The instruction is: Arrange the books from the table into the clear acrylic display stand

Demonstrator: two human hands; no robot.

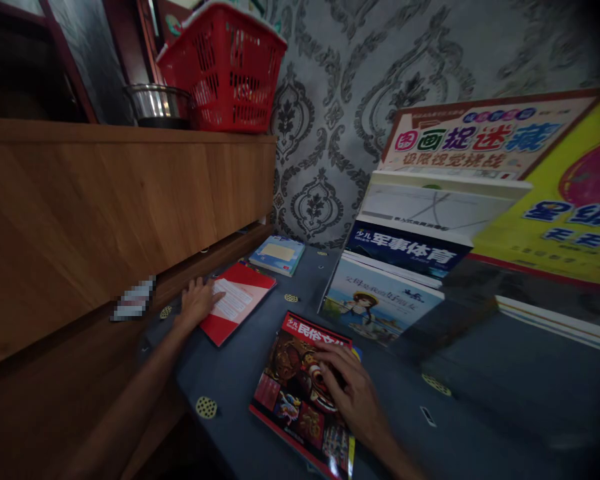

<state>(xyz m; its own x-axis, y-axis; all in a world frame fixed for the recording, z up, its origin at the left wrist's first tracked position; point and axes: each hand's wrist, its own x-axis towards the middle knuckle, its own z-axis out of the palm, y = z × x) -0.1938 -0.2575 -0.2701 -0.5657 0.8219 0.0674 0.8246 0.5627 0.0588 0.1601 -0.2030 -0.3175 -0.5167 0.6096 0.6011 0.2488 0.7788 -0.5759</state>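
My left hand lies on the left edge of a red book with a white text panel, its fingers spread. On a dark-covered book with a red title strip and masks on the front rests my right hand, fingers stretched across the right side of the cover. Another book or sheet with yellow and blue edges peeks out beneath it. Behind the red book is a small blue book. Both hands touch the covers without gripping them.
A stepped stack of books leans upright on the right of the dark grey table, beside a large yellow book. A wooden cabinet on the left carries a red basket and a metal pot. Patterned wallpaper lies behind.
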